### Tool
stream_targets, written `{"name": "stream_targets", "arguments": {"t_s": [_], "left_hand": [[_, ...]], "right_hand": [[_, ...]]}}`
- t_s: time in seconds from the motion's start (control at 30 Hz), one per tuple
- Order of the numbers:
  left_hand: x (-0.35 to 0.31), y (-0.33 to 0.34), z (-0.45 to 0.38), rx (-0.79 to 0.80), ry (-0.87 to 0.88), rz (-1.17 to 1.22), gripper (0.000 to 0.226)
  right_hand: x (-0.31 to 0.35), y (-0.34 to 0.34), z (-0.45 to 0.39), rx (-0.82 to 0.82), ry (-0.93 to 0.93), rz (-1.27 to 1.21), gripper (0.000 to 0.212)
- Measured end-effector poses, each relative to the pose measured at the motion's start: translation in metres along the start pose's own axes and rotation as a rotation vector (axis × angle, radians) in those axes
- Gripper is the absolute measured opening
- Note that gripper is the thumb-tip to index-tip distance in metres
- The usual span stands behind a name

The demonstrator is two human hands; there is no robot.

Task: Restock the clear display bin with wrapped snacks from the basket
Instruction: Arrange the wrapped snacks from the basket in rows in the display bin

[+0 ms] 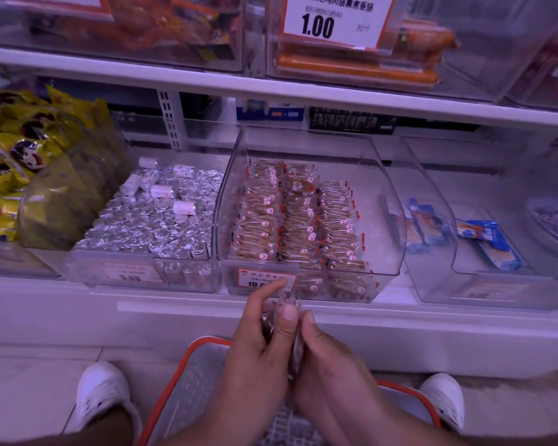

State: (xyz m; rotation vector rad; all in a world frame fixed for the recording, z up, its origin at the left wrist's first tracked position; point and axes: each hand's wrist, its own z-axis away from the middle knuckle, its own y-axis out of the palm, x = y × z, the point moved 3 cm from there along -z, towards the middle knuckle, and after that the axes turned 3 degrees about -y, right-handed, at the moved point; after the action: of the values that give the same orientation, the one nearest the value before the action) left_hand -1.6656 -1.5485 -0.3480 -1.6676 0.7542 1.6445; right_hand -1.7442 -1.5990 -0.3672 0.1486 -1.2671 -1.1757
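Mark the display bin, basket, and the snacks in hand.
clear display bin (388, 201): head view, bare right side wall.
basket (171, 378): head view, orange rim, left edge.
wrapped snacks (297, 350): head view, pack edge showing between both hands.

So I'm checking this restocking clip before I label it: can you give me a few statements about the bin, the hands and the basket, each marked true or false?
1. Both hands, left hand and right hand, hold a stack of wrapped snacks. True.
2. The clear display bin is empty. False: rows of snacks fill its left and middle.
3. The basket sits on the floor between the person's shoes. True.
4. The bin to the left holds blue packets. False: silver foil pieces.
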Motion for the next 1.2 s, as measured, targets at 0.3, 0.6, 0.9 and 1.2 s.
{"name": "stream_targets", "arguments": {"t_s": [0.3,0.6,0.9,1.2], "left_hand": [[-0.025,-0.009,-0.013,0.169,0.165,0.001,0.055],[-0.069,-0.085,-0.086,-0.240,0.517,-0.618,0.048],[-0.035,-0.083,-0.113,-0.038,0.218,-0.876,0.073],[-0.032,-0.084,-0.110,-0.038,0.275,-0.937,0.076]], "right_hand": [[0.050,0.020,0.019,0.182,-0.166,0.202,0.066],[0.193,0.044,-0.061,-0.235,-0.638,1.472,0.033],[0.174,-0.017,-0.202,-0.250,-0.461,2.394,0.072],[0.190,-0.036,-0.212,-0.146,-0.192,2.340,0.084]]}}
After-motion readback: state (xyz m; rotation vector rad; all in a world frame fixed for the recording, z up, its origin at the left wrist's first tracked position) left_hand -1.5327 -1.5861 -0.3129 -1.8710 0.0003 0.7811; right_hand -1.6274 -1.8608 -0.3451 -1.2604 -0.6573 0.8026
